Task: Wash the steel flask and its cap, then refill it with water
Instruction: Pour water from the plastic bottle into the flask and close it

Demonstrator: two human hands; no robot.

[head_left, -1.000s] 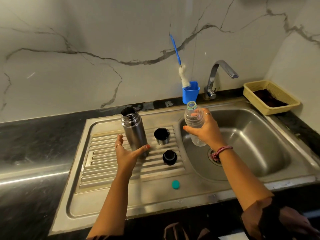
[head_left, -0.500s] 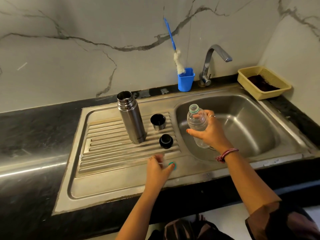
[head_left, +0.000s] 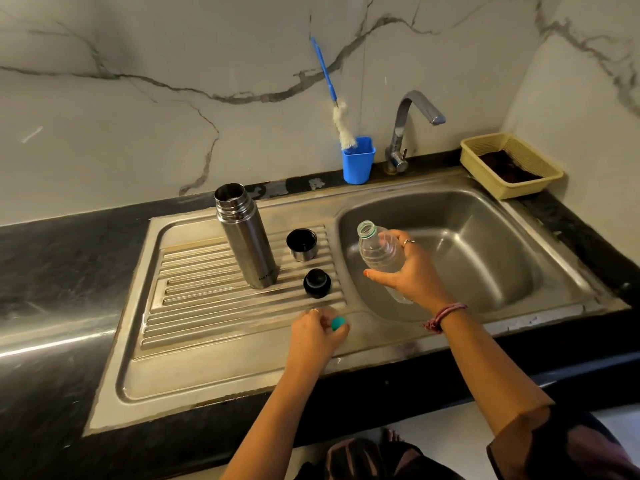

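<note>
The steel flask (head_left: 246, 237) stands upright and uncapped on the ribbed drainboard (head_left: 194, 299). To its right sit the steel cup cap (head_left: 301, 244), mouth up, and the black stopper (head_left: 316, 283). My right hand (head_left: 408, 271) grips a clear plastic bottle (head_left: 379, 252), uncapped, over the left side of the sink basin (head_left: 485, 244). My left hand (head_left: 317, 336) pinches the small teal bottle cap (head_left: 337, 322) at the front of the drainboard.
A blue cup (head_left: 358, 161) holding a bottle brush (head_left: 341, 123) stands at the back by the tap (head_left: 410, 126). A yellow basket (head_left: 512, 164) sits at the back right. Black countertop (head_left: 52, 271) lies to the left.
My left hand left the flask, moved to the front of the drainboard and took hold of the teal cap. My right hand with the bottle stayed over the basin.
</note>
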